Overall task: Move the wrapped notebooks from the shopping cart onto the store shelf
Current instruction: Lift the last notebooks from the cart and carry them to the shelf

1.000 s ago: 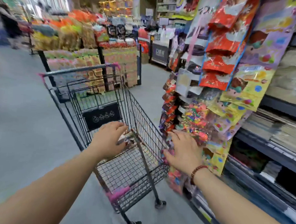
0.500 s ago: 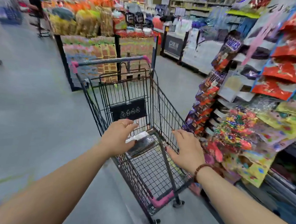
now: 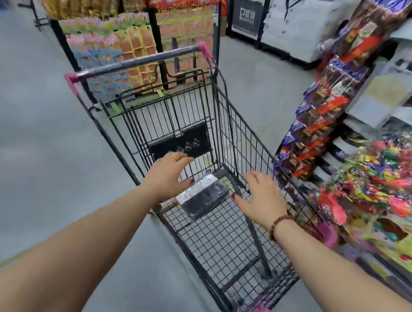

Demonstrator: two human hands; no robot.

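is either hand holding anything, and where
Nothing yet: left hand and right hand are open either side of the notebook in the cart.

carrier: shopping cart [image 3: 138, 63] | in its basket: wrapped notebooks [image 3: 205, 196] | under cart: grey floor [image 3: 32, 145]

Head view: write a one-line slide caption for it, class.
Left hand and right hand reach for the wrapped notebooks lying in the shopping cart.

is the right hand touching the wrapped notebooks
Cannot tell. In the head view the right hand has its thumb tip at the edge of the wrapped notebooks, but this top-down look shows neither contact nor a gap in height.
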